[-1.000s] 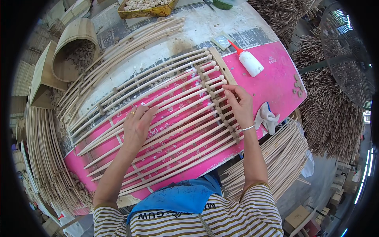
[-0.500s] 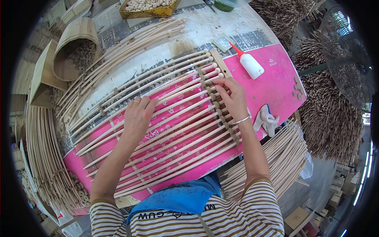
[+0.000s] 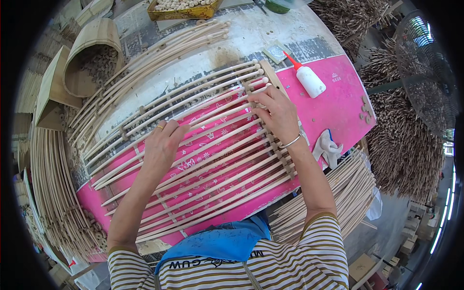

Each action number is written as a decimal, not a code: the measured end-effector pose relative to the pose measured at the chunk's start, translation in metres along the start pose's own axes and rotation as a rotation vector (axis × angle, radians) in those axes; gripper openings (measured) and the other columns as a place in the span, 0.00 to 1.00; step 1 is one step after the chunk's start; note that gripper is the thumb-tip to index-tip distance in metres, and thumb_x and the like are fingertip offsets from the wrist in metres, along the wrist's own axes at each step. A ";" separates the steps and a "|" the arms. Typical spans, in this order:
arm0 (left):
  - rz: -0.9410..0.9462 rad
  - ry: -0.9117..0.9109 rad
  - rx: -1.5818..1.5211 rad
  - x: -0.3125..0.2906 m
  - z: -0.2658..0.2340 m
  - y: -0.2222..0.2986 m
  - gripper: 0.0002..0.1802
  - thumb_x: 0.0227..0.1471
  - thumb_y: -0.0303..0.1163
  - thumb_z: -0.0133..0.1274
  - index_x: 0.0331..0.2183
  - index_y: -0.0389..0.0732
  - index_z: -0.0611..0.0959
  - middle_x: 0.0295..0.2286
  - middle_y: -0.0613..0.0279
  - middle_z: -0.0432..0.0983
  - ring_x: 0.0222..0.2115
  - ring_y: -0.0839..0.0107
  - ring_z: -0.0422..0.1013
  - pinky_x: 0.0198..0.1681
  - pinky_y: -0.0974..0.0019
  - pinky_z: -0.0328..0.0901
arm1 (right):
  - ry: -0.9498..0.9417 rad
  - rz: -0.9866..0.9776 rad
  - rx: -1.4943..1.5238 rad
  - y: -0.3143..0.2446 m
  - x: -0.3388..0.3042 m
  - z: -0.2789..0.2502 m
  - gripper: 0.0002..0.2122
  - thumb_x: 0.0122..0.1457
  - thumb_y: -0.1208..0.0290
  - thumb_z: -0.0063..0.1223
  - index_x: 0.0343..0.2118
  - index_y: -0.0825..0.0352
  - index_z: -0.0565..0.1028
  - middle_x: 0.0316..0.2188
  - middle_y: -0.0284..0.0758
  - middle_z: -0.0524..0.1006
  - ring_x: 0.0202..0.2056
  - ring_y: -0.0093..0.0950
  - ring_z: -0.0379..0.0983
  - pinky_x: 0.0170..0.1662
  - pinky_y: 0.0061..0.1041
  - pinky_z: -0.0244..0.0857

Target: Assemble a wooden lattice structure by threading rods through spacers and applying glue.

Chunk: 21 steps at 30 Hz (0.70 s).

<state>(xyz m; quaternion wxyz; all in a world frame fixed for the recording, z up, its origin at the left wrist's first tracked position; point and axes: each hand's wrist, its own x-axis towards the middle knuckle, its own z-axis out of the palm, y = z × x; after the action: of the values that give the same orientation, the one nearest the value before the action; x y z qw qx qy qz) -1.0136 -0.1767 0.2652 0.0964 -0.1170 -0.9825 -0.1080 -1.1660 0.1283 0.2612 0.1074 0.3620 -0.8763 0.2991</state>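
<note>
Long, pale wooden rods point(image 3: 212, 145) lie side by side across a pink patterned sheet. The closed fingers of my left hand point(image 3: 162, 145) pinch one rod partway along its length. Near the right-hand end of the rods, my right hand point(image 3: 279, 116) has its thumb and fingers closed around a rod, beside the row of small wooden rings point(image 3: 278, 155); its fingertips partly hide what they touch. Round wooden balls point(image 3: 261, 72) cap the far rods, next to a wooden strip point(image 3: 271, 73).
A white glue bottle point(image 3: 310, 81) with a red tip lies to the right, beyond a white glove point(image 3: 328, 149). Wooden buckets point(image 3: 94, 41) stand at the far left. A yellow tray point(image 3: 186, 13) of balls sits at the back. A fan point(image 3: 427, 72) stands at right.
My right hand has shifted left and slightly down from the ball ends toward the rings. My left hand has moved slightly left.
</note>
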 end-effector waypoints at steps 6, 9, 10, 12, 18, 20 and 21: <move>0.002 0.018 -0.013 0.004 0.005 -0.003 0.18 0.48 0.21 0.57 0.43 0.43 0.87 0.34 0.60 0.75 0.38 0.59 0.74 0.40 0.57 0.72 | -0.046 0.057 0.026 0.002 0.002 -0.006 0.16 0.51 0.75 0.67 0.45 0.58 0.81 0.34 0.33 0.74 0.32 0.32 0.75 0.35 0.31 0.71; 0.014 0.035 0.016 0.004 0.011 -0.001 0.18 0.47 0.22 0.58 0.43 0.44 0.87 0.35 0.61 0.75 0.37 0.60 0.74 0.40 0.59 0.72 | 0.018 0.144 0.157 0.006 -0.001 -0.015 0.16 0.54 0.73 0.67 0.47 0.58 0.81 0.33 0.33 0.75 0.32 0.30 0.76 0.35 0.30 0.71; 0.010 0.037 0.017 0.004 0.012 0.000 0.18 0.47 0.22 0.58 0.43 0.44 0.87 0.35 0.61 0.75 0.37 0.60 0.74 0.40 0.59 0.72 | 0.018 0.157 0.151 0.009 -0.003 -0.020 0.16 0.54 0.73 0.67 0.47 0.58 0.81 0.33 0.33 0.75 0.32 0.30 0.76 0.35 0.30 0.71; 0.007 0.059 0.015 0.003 0.014 0.000 0.19 0.47 0.23 0.58 0.43 0.44 0.87 0.35 0.62 0.75 0.37 0.60 0.74 0.40 0.59 0.72 | 0.146 0.330 0.242 0.017 -0.007 -0.032 0.16 0.57 0.74 0.66 0.49 0.61 0.81 0.32 0.32 0.74 0.29 0.25 0.74 0.34 0.26 0.70; 0.009 0.082 0.082 0.007 0.016 0.003 0.21 0.48 0.23 0.57 0.46 0.44 0.86 0.35 0.61 0.75 0.37 0.61 0.73 0.39 0.59 0.72 | 0.198 0.384 0.282 0.022 -0.033 -0.040 0.12 0.59 0.75 0.64 0.47 0.66 0.82 0.29 0.31 0.73 0.28 0.22 0.72 0.34 0.24 0.68; -0.001 0.084 0.068 0.007 0.017 0.007 0.21 0.49 0.23 0.58 0.47 0.45 0.86 0.35 0.61 0.75 0.38 0.61 0.74 0.40 0.59 0.72 | 0.174 0.406 0.263 0.018 -0.043 -0.039 0.12 0.59 0.76 0.63 0.46 0.66 0.82 0.28 0.31 0.73 0.28 0.22 0.72 0.34 0.24 0.67; -0.017 0.082 0.059 0.006 0.017 0.007 0.21 0.50 0.24 0.59 0.48 0.45 0.85 0.36 0.61 0.76 0.38 0.61 0.74 0.41 0.59 0.72 | 0.181 0.430 0.280 0.016 -0.048 -0.038 0.11 0.60 0.76 0.63 0.46 0.67 0.82 0.28 0.32 0.73 0.28 0.22 0.71 0.35 0.24 0.67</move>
<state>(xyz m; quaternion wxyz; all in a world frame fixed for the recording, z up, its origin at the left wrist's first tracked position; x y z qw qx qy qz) -1.0203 -0.1645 0.2516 0.1392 -0.1010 -0.9815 -0.0843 -1.1439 0.1868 0.2650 0.0681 0.1508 -0.8699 0.4646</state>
